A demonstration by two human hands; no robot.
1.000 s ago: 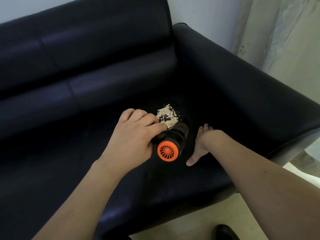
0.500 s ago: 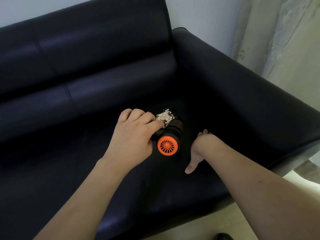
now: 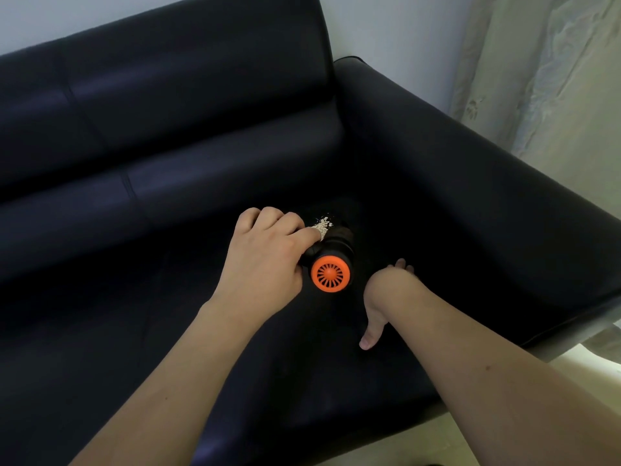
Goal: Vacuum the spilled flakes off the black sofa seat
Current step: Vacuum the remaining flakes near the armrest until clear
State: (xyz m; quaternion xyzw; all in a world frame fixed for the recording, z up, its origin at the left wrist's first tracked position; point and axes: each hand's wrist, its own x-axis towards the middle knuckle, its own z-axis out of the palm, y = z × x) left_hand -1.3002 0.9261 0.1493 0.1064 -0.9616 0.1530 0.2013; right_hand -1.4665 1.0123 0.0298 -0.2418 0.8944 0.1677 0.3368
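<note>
A black sofa (image 3: 168, 331) fills most of the view, its seat dark and glossy, with a two-tier backrest (image 3: 168, 129) across the top and a broad armrest (image 3: 470, 196) running down the right side. Behind it stands a pale wall (image 3: 403, 28); to the right hangs a light curtain (image 3: 554, 79), and a strip of pale floor (image 3: 504, 432) shows past the seat's front edge at the lower right.

The flakes (image 3: 323, 225) lie as a small tan heap on the seat near the corner where backrest and armrest meet. A black hand vacuum (image 3: 331, 264) with an orange vented rear cap lies over the seat, its front end at the heap and its cap facing the camera. The left hand (image 3: 268, 260) grips the vacuum's body from the left, fingers (image 3: 289, 223) curled over the top, their tips touching the edge of the flakes. The right hand (image 3: 383, 297) rests on the seat just right of the vacuum, thumb stretched toward the front edge; its fingers are mostly hidden behind the wrist, so I cannot tell how they lie.

The heap sits close to the backrest and not far from the armrest, so that corner is tight. To the left, the seat stretches wide, and bare cushion also lies between the hands and the front edge.
</note>
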